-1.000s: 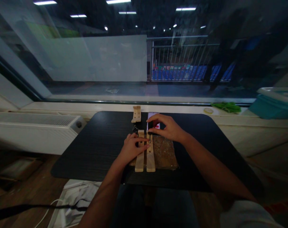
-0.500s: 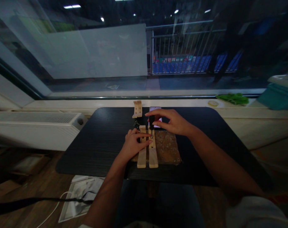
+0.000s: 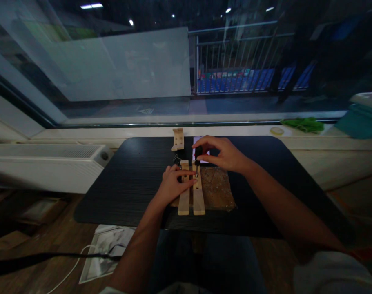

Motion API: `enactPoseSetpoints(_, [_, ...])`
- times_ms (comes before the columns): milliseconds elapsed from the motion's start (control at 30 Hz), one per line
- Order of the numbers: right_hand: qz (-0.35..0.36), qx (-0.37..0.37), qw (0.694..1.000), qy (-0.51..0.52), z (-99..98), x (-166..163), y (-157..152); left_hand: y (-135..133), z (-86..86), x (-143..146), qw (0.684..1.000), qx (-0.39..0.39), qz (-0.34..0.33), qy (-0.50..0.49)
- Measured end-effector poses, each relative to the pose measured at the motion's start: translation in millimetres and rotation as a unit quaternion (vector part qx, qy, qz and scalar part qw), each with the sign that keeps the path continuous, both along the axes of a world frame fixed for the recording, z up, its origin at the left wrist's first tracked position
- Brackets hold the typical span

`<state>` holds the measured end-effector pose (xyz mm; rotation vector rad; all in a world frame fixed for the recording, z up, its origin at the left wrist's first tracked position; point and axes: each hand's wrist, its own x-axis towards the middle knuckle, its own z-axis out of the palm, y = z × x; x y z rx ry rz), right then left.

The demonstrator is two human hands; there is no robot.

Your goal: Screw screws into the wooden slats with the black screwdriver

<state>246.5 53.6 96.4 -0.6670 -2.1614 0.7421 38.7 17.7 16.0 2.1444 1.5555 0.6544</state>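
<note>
We are pinching a screwdriver (image 3: 198, 155) by its dark handle in our right hand (image 3: 227, 154), grip closed, the tool standing upright with its tip on the right slat (image 3: 199, 200). Our left hand (image 3: 172, 185) is lying open, fingers pressing the left slat (image 3: 183, 202) just beside that tip. Both slats are running away from us over a brown board (image 3: 218, 190) on the desk (image 3: 127, 179). A spare wooden piece (image 3: 178, 139) is lying beyond.

No writing is legible: the floor marking (image 3: 145, 110) outside and the phone screen (image 3: 204, 140) are too blurred.
</note>
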Motion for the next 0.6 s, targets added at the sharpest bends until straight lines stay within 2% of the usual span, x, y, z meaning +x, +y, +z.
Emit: enactPoseSetpoints(600, [-0.028, -0.006, 1.0, 0.01, -1.2, -2.8, -1.6, 0.3, -2.6, -0.7, 1.0, 0.012, -0.003, -0.006])
